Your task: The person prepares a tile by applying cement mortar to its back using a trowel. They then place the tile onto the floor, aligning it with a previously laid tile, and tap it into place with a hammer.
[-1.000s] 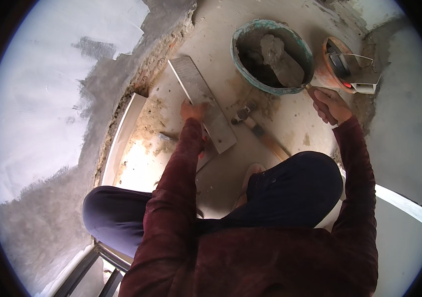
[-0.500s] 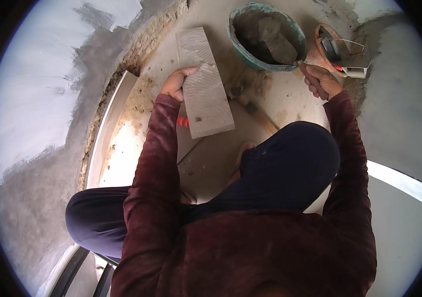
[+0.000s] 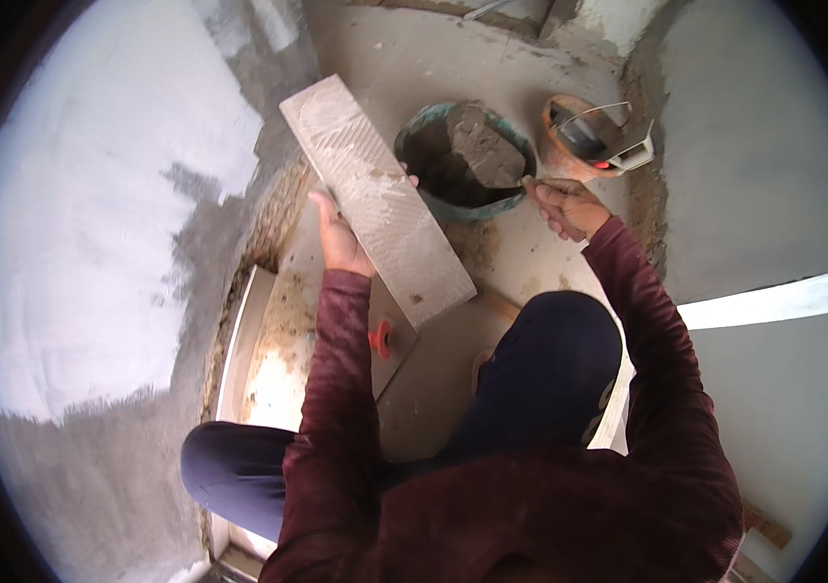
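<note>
A long, pale rectangular tile with a ridged face up lies slantwise across my left hand. The thumb stands along its near edge, the palm is beneath, and fingertips show past its far edge. In my right hand is a trowel, gripped by its brown handle. Its blade, coated with grey mortar, lies over the inside of a green bucket. Dark grey mortar shows in the bucket beside the blade. Thin smears of mortar mark the tile's ridges.
Right of the green bucket stands an orange bucket with tools in it. A red-orange round knob sits on a flat slab below the tile. A partly plastered wall rises at left, beside a pale edge strip.
The tile has turned, its far end swinging left, and my left hand has shifted further under it. The trowel blade shows a thicker coat of mortar. The view has shifted too.
</note>
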Motion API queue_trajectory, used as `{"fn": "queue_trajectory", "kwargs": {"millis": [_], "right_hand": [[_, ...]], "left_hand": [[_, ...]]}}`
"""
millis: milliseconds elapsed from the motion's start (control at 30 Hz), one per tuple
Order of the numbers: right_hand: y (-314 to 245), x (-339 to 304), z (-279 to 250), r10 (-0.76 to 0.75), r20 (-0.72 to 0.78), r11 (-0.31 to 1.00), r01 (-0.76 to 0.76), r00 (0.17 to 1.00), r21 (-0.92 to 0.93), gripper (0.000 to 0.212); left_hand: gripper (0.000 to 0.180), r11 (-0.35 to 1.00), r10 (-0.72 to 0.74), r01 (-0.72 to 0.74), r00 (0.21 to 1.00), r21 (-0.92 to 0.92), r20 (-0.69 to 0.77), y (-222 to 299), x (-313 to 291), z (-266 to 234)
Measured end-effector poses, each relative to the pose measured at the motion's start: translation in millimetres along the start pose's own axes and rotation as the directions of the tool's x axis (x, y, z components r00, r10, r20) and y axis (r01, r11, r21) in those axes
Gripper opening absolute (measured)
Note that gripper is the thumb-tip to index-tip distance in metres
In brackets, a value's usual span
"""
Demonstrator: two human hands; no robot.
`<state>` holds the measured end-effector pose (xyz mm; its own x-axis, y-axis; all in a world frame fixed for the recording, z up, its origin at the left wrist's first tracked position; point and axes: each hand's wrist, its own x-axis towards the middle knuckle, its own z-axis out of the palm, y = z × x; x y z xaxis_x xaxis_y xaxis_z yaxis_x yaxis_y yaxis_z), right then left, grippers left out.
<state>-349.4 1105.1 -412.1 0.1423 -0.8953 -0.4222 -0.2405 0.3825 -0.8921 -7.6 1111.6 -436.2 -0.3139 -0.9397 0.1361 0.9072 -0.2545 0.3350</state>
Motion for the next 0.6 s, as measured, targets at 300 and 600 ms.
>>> {"fn": "queue_trajectory", "kwargs": {"millis": [300, 600], "right_hand": [[-63, -49, -5, -0.037, -0.047, 0.996, 0.033, 0.998, -0.086, 0.033], [-133, -113, 37, -0.105, -0.067, 0.870, 0.059, 0.992, -0.489, 0.034]], "left_hand": [[0.077, 0.977, 0.060, -0.081, 0.992, -0.199, -0.113, -45, 39, -21], [0.065, 0.968, 0.137, -0.177, 0.966, -0.176, -0.219, -94, 59, -14]]}}
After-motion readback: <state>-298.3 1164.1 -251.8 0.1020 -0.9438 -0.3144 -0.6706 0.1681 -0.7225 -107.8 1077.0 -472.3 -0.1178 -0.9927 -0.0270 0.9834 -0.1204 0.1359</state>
